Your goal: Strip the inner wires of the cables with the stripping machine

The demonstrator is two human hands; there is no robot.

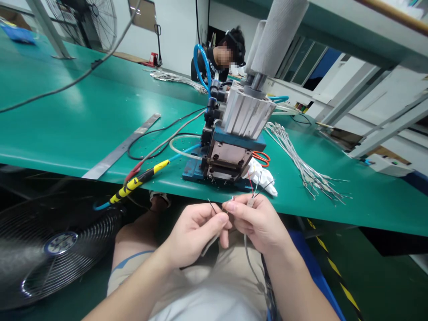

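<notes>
Before the blue-and-silver metal press [232, 154], your right hand [257, 218] grasps a slim grey cable [246, 250], its coloured wires [250, 183] emerging toward the press; your left hand [197, 228] pinches a thin black wire [211, 206].

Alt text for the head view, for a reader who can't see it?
A bare left hand and right hand hold thin wires of grey cables before a green workbench. On it are a metal machine and, to its right, a cable bundle; another person is beyond.
</notes>
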